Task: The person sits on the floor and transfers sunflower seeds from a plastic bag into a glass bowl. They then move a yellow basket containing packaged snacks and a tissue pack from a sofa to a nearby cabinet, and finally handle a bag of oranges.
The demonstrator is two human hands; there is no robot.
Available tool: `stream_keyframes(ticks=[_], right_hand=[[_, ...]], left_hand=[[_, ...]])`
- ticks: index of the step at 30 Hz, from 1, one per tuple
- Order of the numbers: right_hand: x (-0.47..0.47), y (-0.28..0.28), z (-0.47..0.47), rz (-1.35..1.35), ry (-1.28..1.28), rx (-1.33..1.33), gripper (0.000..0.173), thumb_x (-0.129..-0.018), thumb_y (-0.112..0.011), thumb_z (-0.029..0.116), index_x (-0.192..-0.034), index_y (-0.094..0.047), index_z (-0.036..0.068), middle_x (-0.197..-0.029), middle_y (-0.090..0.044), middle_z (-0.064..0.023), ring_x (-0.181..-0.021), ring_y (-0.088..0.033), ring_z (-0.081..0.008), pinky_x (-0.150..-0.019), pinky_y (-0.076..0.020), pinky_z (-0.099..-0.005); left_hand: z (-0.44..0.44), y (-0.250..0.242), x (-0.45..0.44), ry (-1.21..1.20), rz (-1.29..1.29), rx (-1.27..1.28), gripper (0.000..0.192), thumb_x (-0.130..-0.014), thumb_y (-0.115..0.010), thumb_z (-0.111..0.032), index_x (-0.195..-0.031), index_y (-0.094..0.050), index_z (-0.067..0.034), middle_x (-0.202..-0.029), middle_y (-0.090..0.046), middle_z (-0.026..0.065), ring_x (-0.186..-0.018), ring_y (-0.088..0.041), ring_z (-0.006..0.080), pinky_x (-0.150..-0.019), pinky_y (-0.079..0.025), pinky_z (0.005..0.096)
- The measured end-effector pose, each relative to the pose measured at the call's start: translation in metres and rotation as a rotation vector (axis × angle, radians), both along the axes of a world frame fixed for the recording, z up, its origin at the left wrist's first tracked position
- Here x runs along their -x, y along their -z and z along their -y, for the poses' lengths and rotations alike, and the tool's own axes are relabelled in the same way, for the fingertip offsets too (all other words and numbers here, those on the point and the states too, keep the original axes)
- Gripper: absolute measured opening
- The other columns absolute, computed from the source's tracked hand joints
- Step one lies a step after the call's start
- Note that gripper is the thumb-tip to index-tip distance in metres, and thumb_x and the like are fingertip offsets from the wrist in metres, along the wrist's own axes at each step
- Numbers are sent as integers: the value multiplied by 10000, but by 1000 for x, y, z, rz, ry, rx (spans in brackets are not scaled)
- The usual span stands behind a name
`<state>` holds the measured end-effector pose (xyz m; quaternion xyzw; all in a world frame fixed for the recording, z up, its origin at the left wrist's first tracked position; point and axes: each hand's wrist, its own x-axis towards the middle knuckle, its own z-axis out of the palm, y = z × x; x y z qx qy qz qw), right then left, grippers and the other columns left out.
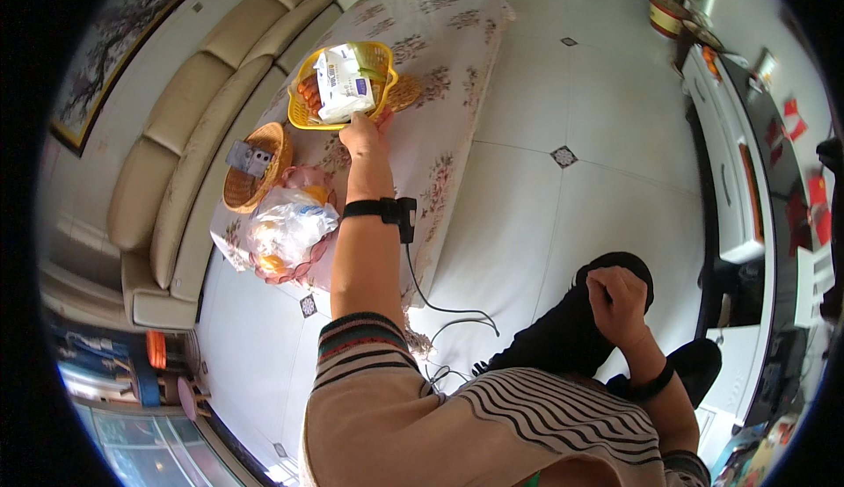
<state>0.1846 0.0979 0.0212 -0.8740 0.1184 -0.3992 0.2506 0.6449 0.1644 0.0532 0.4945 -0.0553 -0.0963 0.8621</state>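
Reaching out over the table, my left hand [364, 133] grips the near rim of a yellow plastic basket [310, 122]. Inside the basket lie a white soft pack with printing [344, 85], reddish-brown items [309, 93] and a green item [370, 73]. The fingers are partly hidden at the rim. My right hand [616, 302] is loosely closed above my dark-trousered knee, with nothing visible in it. Nearer on the table, a wicker basket [281, 147] holds a grey object [249, 159]. Beside it, a clear plastic bag [293, 223] and orange fruit [271, 263] rest in a pink, wavy-edged dish [304, 269].
A floral cloth [438, 108] covers the long table. A round woven mat [403, 93] lies beside the yellow basket. Beige sofas [191, 95] line the left side, and a white cabinet [719, 157] stands at right. A black cable [455, 309] hangs from my left forearm strap.
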Motion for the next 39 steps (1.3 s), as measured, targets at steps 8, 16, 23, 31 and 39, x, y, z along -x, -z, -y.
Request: stream_keyframes(ticks=[8, 16, 23, 31, 39], right_hand=[[54, -6, 7, 137, 152, -777, 73, -904, -544, 35, -928, -573, -28, -777, -632, -74, -673, -614, -123, -619, -510, -248], [138, -46, 27, 463, 340, -659, 145, -914, -530, 39, -1053, -552, 1, -856, -641, -75, -719, -617, -123, -658, -509, -237], [214, -68, 10, 197, 902, -627, 559, -884, -629, 333, -1186, -431, -94, -757, -608, -108, -533, -598, -122, -406, -446, -231], [261, 22, -6, 531, 930, -1159, 241, -816, -547, -5, -1035, -531, -106, -820, -646, -145, -537, -620, -157, -426, -505, -233], [312, 18, 7, 1105, 825, -1137, 56, -842, -504, 2, -862, -530, -43, -757, -571, -102, -558, -514, -146, -497, -440, -250]], left_hand=[[57, -19, 166, 526, 74, -115, 358, -916, -264, -75, -1212, -400, 74, -1058, -565, 222, -871, -620, 330, -823, -535, 470], [91, -11, 367, 1086, -4, -63, 345, -849, -326, -17, -1145, -420, 135, -1062, -566, 256, -896, -626, 357, -828, -549, 473], [74, 32, 492, 1487, -59, -112, 320, -895, -377, -57, -1178, -430, 82, -1087, -579, 200, -911, -640, 302, -807, -562, 400], [46, 102, 539, 1679, -39, -222, 369, -873, -359, -1, -1238, -372, 47, -1157, -538, 179, -952, -633, 276, -799, -577, 375], [67, 126, 526, 1712, -287, -323, 317, -892, -353, -23, -1192, -398, 69, -1122, -554, 184, -949, -634, 288, -812, -571, 396]])
